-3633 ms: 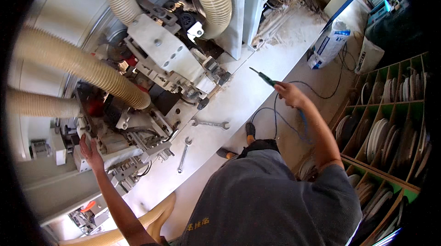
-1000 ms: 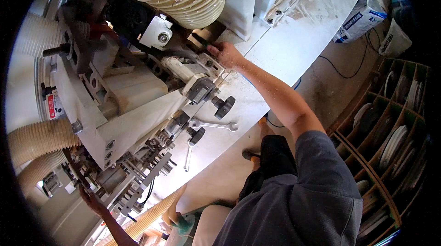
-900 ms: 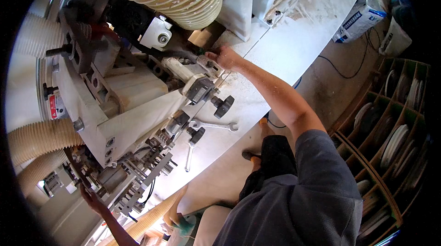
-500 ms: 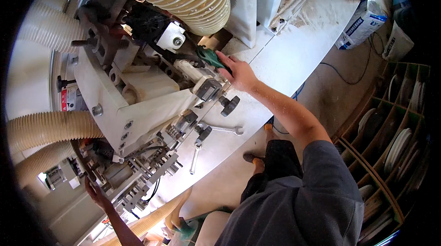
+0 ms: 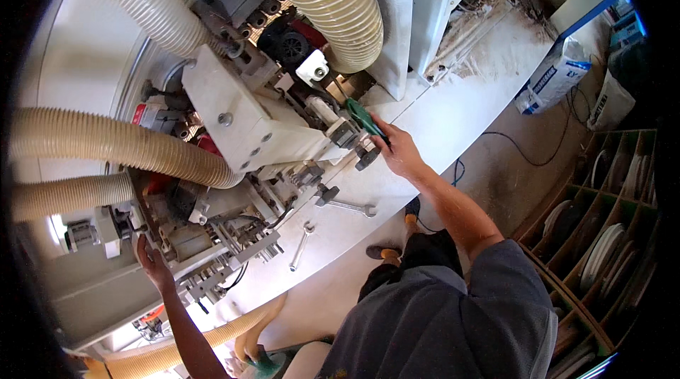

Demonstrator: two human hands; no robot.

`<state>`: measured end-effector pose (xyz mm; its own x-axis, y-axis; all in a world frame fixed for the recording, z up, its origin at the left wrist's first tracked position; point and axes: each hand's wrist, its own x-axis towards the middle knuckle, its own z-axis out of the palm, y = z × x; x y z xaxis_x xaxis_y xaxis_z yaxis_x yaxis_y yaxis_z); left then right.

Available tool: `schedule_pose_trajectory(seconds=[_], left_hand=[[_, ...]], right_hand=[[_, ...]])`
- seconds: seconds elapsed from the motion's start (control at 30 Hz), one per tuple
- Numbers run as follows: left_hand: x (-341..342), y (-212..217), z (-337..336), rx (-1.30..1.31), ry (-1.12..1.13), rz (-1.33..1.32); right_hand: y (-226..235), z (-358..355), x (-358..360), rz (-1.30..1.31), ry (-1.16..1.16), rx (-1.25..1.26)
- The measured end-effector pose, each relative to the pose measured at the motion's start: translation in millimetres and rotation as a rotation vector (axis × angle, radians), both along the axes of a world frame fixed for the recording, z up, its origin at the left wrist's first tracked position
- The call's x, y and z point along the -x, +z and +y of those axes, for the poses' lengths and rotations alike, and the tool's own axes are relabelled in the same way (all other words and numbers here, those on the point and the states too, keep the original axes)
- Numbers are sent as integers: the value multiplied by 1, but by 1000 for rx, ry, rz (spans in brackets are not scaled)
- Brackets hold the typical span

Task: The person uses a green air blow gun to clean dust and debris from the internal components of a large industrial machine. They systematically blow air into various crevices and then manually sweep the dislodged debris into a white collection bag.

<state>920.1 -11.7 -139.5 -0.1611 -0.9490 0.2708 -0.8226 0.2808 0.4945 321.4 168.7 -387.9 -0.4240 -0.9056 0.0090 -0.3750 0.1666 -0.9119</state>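
Observation:
My right hand [image 5: 401, 149] is closed round a dark green, elongated hand tool [image 5: 365, 118] whose exact kind I cannot make out. Its far end points into the machine beside a white motor block [image 5: 312, 67]. Just below this hand is a black clamping knob [image 5: 367, 159]. Far to the left, my left hand [image 5: 152, 263] rests its stretched fingers against the grey machine frame [image 5: 106, 269], holding nothing visible. Two wrenches lie on the white machine bed: one combination wrench [image 5: 354, 207] below a second black knob [image 5: 326, 195], another wrench [image 5: 302, 246] nearer me.
Ribbed suction hoses [image 5: 127, 139] cross the machine at left and top. Dust and shavings [image 5: 482, 46] cover the bed's far end. A divided rack [image 5: 567, 266] of discs stands at right. White sacks [image 5: 556, 78] and a dark cable [image 5: 531, 159] are on the floor.
The view has shifted, so the machine sits further right and lower. My right hand keeps the green tool, which now stands steeper; my left hand stays by the frame.

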Motion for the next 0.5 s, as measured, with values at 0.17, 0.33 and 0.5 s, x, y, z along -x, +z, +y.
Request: schedule_pose_trajectory(seconds=[0.17,0.33,0.5], left_hand=[[0,-3,9,36,-63,77],[17,6,14,97,-61,-35],[14,4,4,115,-49,-145]], right_hand=[[-16,42,16,-152,-251,38],[26,49,35,-624,-128,-49],[-11,50,37,-248,-167,108]])
